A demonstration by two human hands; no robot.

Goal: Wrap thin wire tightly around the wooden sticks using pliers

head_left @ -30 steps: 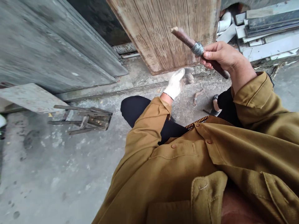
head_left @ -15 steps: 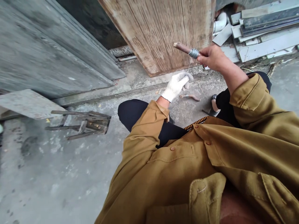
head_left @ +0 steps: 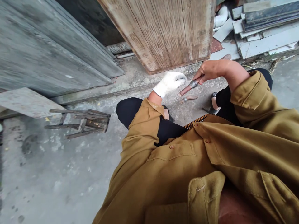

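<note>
My left hand [head_left: 171, 83], in a white glove, is closed in a pinch; the thin wire that ran to it a moment ago hardly shows now. Bare and wrapped round a wooden stick [head_left: 186, 90], my right hand [head_left: 211, 71] is just to the right of the glove. A coil of silvery wire [head_left: 193, 83] is wound about the stick beside my fingers. The stick's cut end points down and left, and its other end sticks out behind my hand. Below, a second, shorter bent stick [head_left: 192, 97] lies on the concrete, with some wire near its left end.
A wooden plank panel [head_left: 163, 34] stands right in front of my hands. Stacked boards [head_left: 268, 34] and a white pipe [head_left: 220, 18] are at the upper right. To the left, a small wooden stool [head_left: 81, 123] lies on its side near a grey door [head_left: 58, 46].
My right hand has turned the stick over, so its cut end swung from upper left to lower left. My left hand has shifted slightly left.
</note>
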